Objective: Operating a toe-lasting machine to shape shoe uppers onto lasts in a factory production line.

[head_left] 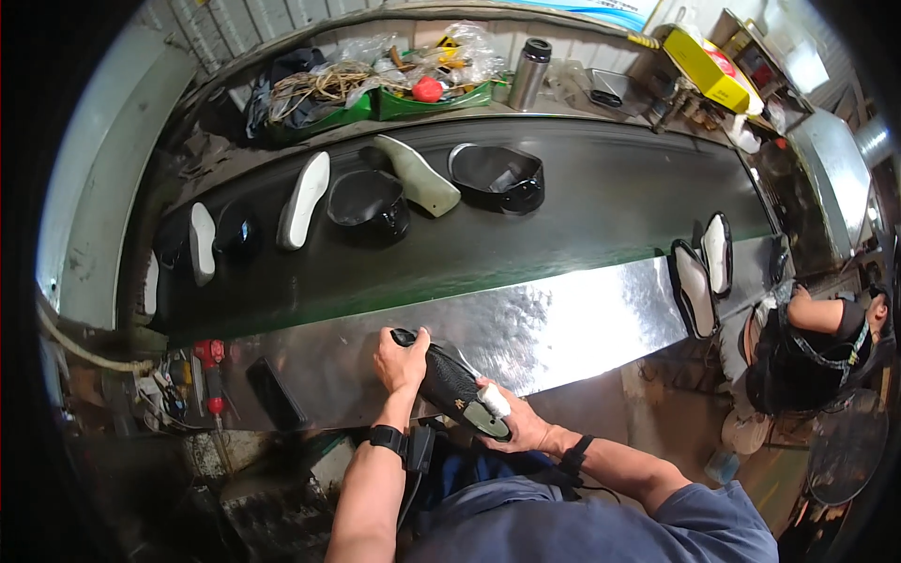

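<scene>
Between my two hands, above the metal ledge, is a black textured shoe upper (445,377) with a pale green shoe last (481,419) showing out of its lower end. My left hand (402,361) grips the far end, thumb on top. My right hand (519,424) is wrapped round the near end, where something white (494,401) shows by the fingers; I cannot make out what it is. Beyond, on the dark belt (601,202), lie a bare pale green last (418,176), a white-soled piece (305,199) and black shoe uppers (368,202).
Two black shoe pieces with pale soles (693,289) rest on the metal ledge (563,324) at right. A dark phone (275,392) and a red tool (212,371) lie at left. Green bins (432,103) and a steel flask (530,73) stand behind the belt. Another person (817,347) is at far right.
</scene>
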Demonstrator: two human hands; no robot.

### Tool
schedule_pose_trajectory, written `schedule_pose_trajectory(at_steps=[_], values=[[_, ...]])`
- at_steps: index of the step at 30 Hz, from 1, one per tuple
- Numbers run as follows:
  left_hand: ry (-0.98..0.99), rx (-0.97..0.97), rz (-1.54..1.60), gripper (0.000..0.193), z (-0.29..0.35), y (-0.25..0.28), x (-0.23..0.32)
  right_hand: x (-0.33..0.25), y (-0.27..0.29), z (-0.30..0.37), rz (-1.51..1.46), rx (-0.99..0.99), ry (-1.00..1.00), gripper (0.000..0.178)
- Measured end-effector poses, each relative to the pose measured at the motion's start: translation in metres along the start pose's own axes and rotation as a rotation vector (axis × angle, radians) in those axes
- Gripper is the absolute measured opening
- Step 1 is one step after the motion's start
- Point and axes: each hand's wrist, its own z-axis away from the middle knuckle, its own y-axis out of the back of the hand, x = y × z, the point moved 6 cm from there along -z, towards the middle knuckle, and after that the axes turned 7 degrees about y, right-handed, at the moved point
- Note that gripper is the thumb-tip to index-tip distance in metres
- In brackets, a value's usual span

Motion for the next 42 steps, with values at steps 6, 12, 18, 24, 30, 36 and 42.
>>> schedule_pose_trajectory(at_steps=[6,12,18,24,30,36,42], values=[[0.076,0.093,0.210,0.038,-0.006,0.044,-0.023,-0.033,0.003,-0.022,-0.017,0.018,0.058,0.087],[0.078,0.336,0.371,0.031,0.026,0.172,-0.044,-0.085,-0.015,-0.104,-0.810,-0.152,-0.324,0.105],[0.013,0.568,0.530,0.031,0.112,0.293,-0.107,-0.155,-0.105,-0.141,-0.838,-0.475,-0.659,0.074],[0.156,0.794,0.553,0.028,0.218,0.406,-0.210,-0.276,-0.217,-0.133,-0.946,-0.403,-0.379,0.050],[0.256,1.114,0.584,0.039,0.322,0.528,-0.317,-0.364,-0.359,-0.107,-0.859,-0.501,-0.334,0.032],[0.433,1.803,-0.012,0.076,0.400,0.600,-0.461,-0.442,-0.444,-0.081,-1.036,-0.521,-0.405,0.012],[0.253,1.618,0.308,0.079,0.392,0.597,-0.511,-0.476,-0.483,-0.076,-1.028,-0.503,-0.504,0.023]])
